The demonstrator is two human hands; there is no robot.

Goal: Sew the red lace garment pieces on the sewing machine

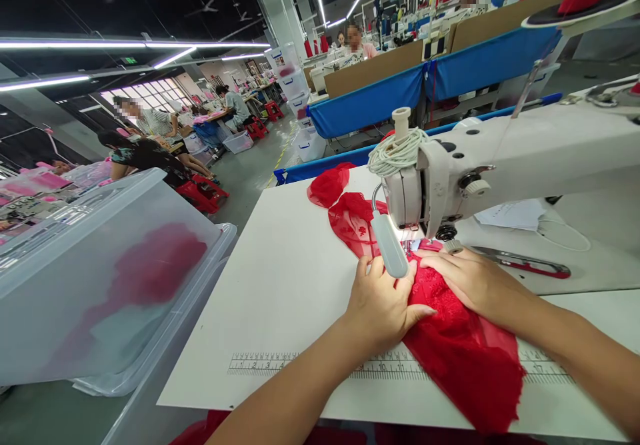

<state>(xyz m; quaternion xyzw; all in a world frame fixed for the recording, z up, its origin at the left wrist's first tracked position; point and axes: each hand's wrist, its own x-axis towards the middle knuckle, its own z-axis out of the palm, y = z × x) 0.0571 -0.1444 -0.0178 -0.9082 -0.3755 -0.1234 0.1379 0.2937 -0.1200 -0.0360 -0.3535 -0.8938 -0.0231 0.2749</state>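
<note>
Red lace fabric (pixel 465 358) runs under the needle area of a white sewing machine (pixel 540 145) and hangs toward the table's front edge. My left hand (pixel 383 298) rests on the cloth's left side near the needle, thumb and fingers spread apart. On the right side, my right hand (pixel 470 282) lies flat on the lace, its fingers stretched toward the presser foot. A grey lamp head (pixel 391 245) partly covers the stitching spot. Behind the needle, more red lace (pixel 353 222) lies bunched on the white table (pixel 280 278).
Thread snips (pixel 525 263) with a red handle lie right of the machine head. A printed ruler (pixel 380 368) crosses the table front. A clear plastic bin (pixel 100 285) holding red cloth stands at left. Other people sit at work farther back.
</note>
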